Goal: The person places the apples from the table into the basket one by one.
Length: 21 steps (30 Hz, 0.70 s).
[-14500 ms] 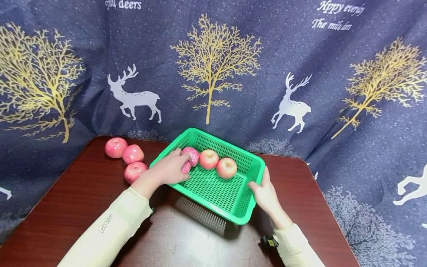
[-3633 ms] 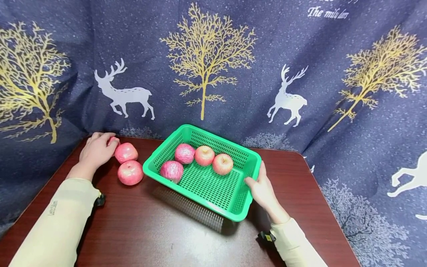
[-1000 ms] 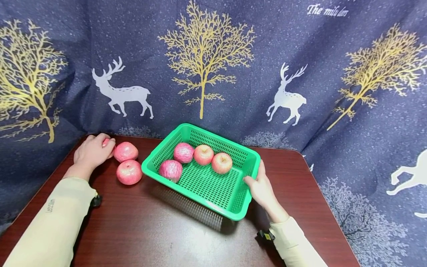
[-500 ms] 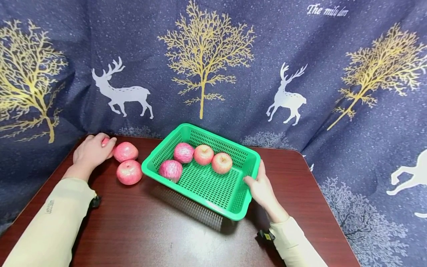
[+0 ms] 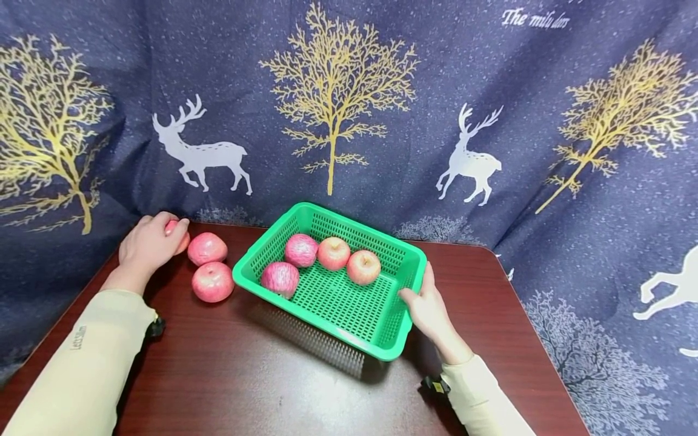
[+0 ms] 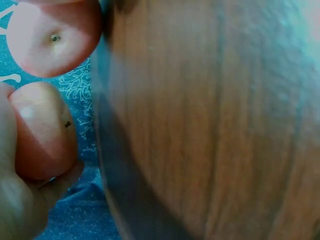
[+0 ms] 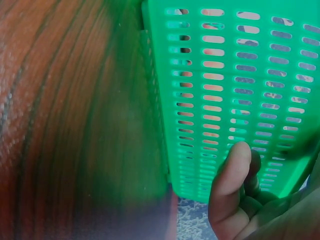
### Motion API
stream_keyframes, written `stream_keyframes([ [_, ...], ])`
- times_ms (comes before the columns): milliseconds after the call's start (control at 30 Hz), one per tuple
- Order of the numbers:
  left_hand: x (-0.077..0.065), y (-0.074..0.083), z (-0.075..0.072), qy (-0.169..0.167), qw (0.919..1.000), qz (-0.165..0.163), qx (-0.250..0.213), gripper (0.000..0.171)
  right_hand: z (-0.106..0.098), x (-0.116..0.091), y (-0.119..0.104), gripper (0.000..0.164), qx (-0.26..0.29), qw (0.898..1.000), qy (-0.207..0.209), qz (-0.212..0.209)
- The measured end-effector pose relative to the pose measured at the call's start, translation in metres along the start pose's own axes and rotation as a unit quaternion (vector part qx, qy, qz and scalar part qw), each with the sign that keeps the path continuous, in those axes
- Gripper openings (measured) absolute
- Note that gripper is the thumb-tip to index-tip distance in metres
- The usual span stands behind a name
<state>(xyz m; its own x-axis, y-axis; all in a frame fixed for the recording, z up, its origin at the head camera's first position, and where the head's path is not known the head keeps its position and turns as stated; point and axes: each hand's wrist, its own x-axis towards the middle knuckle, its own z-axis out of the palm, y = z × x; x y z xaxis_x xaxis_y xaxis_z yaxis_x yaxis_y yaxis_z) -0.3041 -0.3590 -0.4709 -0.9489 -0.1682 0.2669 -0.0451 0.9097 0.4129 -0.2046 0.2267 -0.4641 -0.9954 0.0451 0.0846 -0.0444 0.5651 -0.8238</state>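
In the head view my left hand (image 5: pixel 146 243) is at the table's far left corner, fingers and thumb curled round a red apple (image 5: pixel 180 238). The left wrist view shows that held apple (image 6: pixel 46 132) against the palm, partly covered by the hand. Right beside it sit two more pinkish-red apples, one farther back (image 5: pixel 208 249) and one nearer (image 5: pixel 212 283). My right hand (image 5: pixel 433 312) grips the right end of a green plastic basket (image 5: pixel 349 312), thumb over the rim and fingers (image 7: pixel 232 175) bent against the perforated outer wall. Several apples lie along the basket's left and back sides.
The dark red-brown wooden table (image 5: pixel 229 375) ends at a back edge close behind the basket. A blue cloth (image 5: pixel 382 36) printed with deer and trees hangs behind it. The basket stands at an angle and casts a shadow at its front.
Earlier my left hand was setting an apple into the basket; it let go and moved to the far-left apple. Just now it shifts slightly, baring more of that apple. The right hand stays put.
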Motion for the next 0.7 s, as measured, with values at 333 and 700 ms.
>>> stream_keyframes([
  [333, 0.002, 0.015, -0.013, 0.011, 0.9999, 0.004, -0.01, 0.063, 0.001, -0.001, -0.001, 0.093, -0.003, 1.0, -0.008, 0.006],
  [700, 0.003, 0.035, -0.02, 0.037, 0.9988, 0.027, -0.015, 0.061, -0.001, -0.001, 0.0, 0.091, 0.002, 1.0, -0.007, -0.008],
])
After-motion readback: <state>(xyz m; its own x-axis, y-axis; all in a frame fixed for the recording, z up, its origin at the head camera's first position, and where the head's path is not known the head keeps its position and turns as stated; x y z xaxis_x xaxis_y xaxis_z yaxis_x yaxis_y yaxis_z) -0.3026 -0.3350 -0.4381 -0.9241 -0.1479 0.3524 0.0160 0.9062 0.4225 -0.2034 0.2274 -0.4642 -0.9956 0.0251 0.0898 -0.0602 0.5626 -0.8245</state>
